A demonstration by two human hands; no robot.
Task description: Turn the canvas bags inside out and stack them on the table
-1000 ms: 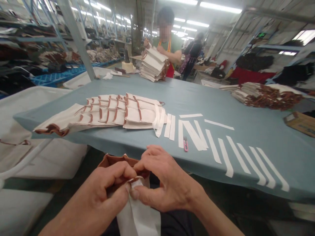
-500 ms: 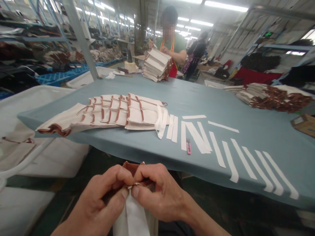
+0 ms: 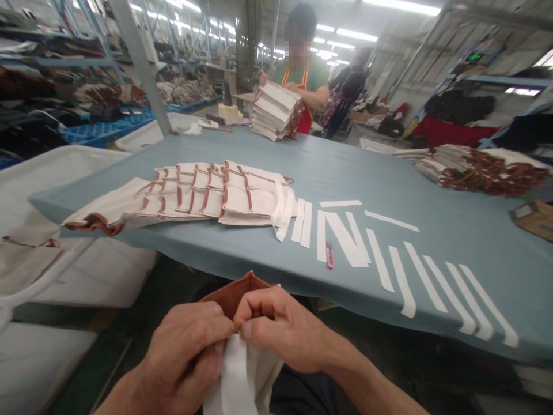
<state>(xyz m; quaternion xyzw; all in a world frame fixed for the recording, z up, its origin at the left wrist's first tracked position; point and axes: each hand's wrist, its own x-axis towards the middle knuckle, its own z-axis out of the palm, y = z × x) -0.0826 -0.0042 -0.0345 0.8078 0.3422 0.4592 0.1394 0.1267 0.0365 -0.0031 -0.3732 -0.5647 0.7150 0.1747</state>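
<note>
Just in front of the table's near edge, both hands pinch a cream fabric bag (image 3: 265,369) by its brown-trimmed rim. My left hand (image 3: 185,346) is closed on the left part of the rim, its fingertips partly hidden. Thumb and forefinger of my right hand (image 3: 280,328) close on the same edge, touching the left fingertips. A white strip (image 3: 235,377) hangs down the bag from under the fingers. Beyond them, the brown inner band (image 3: 250,283) stands up in a peak. What exactly lies between the fingertips is hidden.
On the blue-green table (image 3: 345,167) lie an overlapping row of cream bags (image 3: 194,193), several loose white strips (image 3: 421,274) and pink thread snips (image 3: 330,255). More bags (image 3: 479,167) are piled at right. A co-worker (image 3: 302,86) stands behind a stack (image 3: 276,112). White bins (image 3: 99,276) stand at left.
The bag has tilted and turned in my hands, so more of its brown inner band shows. My left hand has rolled over, its thumb now lower. The white strip bends more.
</note>
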